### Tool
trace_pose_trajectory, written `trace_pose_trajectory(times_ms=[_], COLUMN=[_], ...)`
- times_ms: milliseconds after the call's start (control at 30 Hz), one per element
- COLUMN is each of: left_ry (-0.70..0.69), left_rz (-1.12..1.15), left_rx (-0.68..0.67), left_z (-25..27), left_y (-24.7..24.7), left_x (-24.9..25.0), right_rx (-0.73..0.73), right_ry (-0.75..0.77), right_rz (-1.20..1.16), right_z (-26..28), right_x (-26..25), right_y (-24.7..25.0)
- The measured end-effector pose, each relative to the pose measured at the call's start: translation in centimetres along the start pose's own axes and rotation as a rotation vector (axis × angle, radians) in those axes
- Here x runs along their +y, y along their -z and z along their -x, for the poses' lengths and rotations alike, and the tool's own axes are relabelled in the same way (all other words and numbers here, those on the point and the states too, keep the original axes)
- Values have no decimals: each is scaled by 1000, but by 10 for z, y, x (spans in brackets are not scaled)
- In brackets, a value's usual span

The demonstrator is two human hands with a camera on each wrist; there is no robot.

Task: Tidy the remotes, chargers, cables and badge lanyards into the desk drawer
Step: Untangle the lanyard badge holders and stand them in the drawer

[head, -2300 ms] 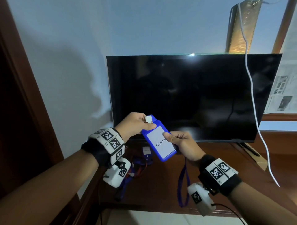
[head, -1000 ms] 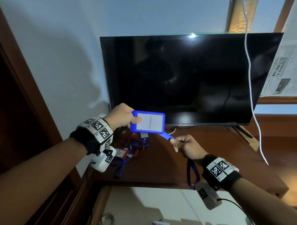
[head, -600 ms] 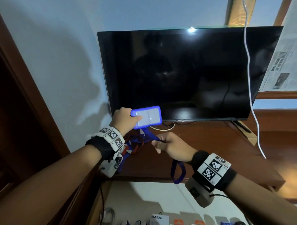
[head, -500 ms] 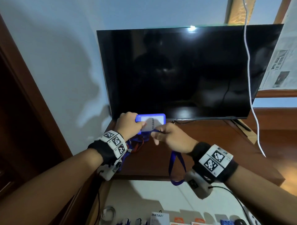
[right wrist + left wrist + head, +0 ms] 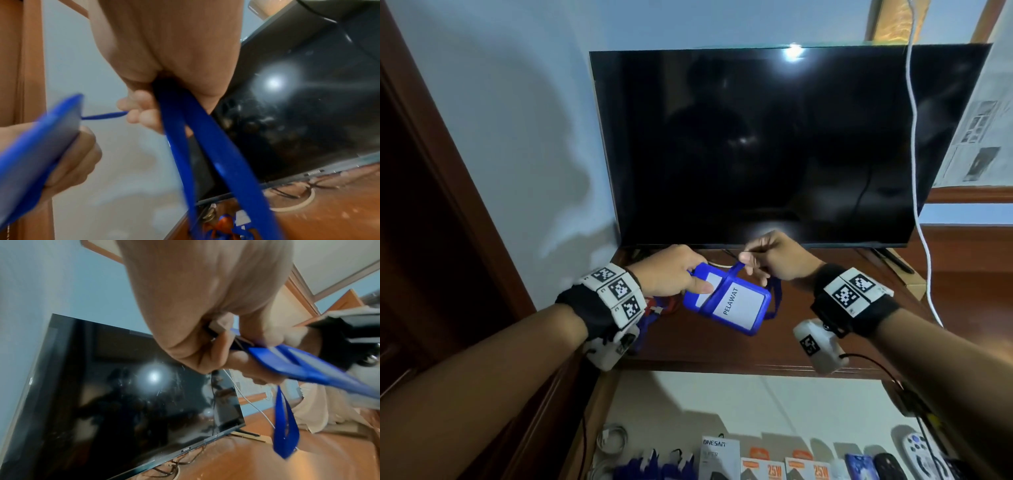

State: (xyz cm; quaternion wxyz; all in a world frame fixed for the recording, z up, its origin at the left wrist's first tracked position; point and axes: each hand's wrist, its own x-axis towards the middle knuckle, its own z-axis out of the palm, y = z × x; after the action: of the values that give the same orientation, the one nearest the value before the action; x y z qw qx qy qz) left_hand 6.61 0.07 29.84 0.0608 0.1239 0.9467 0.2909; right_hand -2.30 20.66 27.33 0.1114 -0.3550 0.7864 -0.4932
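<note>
1. Left hand [image 5: 671, 270] pinches the blue badge holder [image 5: 729, 301] above the worktop [image 5: 774, 346]; right hand [image 5: 774, 257] pinches its lanyard strap [image 5: 726, 284] — winding underway, I judge.
2. Next: finish wrapping, then lower it to the drawer [image 5: 722, 411] at 6 o'clock.

Dim indoor light. A lamp glares off the dark TV [image 5: 756, 147] in all three views. Soft shadows fall across the wall [image 5: 517, 120]. Wide-angle bending warps the edges. Both wrist views are blurred, the badge [image 5: 37, 138] most.
</note>
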Motion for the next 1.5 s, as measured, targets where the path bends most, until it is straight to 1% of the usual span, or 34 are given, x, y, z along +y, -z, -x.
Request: trace_pose_trajectory(times_ms=[67, 133, 233, 300, 367, 467, 533, 567, 633, 733, 800, 867, 933, 1000, 1067, 1133, 1200, 1233, 1300, 1333, 1433, 1500], left_ry=[-8, -14, -10, -8, -7, 15, 52, 77, 133, 192, 197, 179, 155, 149, 123, 77, 33, 0, -69, -84, -41, -12], left_rz=[111, 204, 399, 473, 492, 541, 585, 600, 605, 619, 545, 406, 304, 166, -40, -169, -139, -131, -207, -246, -295, -239], left_rx=[-21, 0, 96, 166, 227, 330, 403, 445, 544, 673, 715, 724, 714, 675, 569, 398, 267, 254, 260, 242, 115, 19], left_z=[0, -1, -2, -4, -5, -8, -9, -11, -15, -26, -31, -31, -30, -29, -24, -18, -12, -10, -7, -5, -4, -4], left_y=[3, 3, 1, 0, -3, -7, -13, -16, -23, -32, -36, -40, -42, -47, -56, -66, -72, -73, -75, -74, -75, -72], left_x=[-3, -4, -6, -5, -2, -3, -5, -6, -7, -12, -17, -20, -23, -28, -33, -37, -40, -42, -41, -39, -31, -27], right_rx=[5, 72, 185, 220, 209, 126, 141, 183, 265, 214, 204, 141, 58, -11, -89, -145, -147, -143, -122, -104, -90, -126], right_ry=[-4, -5, -50, -83, -117, -108, -139, -177, -237, -148, -178, -207, -200, -180, -163, -155, -149, -138, -108, -98, -82, -36], right_rz=[-88, -158, -344, -450, -514, -558, -633, -626, -512, -384, -165, 32, 124, 191, 282, 391, 440, 444, 453, 455, 364, 288], right_z=[4, 5, 10, 17, 22, 20, 18, 18, 19, 16, 13, 11, 11, 13, 15, 16, 16, 16, 17, 17, 18, 20], right_x=[7, 13, 19, 20, 23, 26, 22, 21, 18, 19, 16, 12, 7, 1, -7, -15, -18, -18, -14, -11, 3, 13], right_y=[-5, -14, -26, -38, -54, -75, -84, -87, -94, -105, -107, -104, -96, -87, -77, -66, -54, -49, -44, -43, -40, -39])
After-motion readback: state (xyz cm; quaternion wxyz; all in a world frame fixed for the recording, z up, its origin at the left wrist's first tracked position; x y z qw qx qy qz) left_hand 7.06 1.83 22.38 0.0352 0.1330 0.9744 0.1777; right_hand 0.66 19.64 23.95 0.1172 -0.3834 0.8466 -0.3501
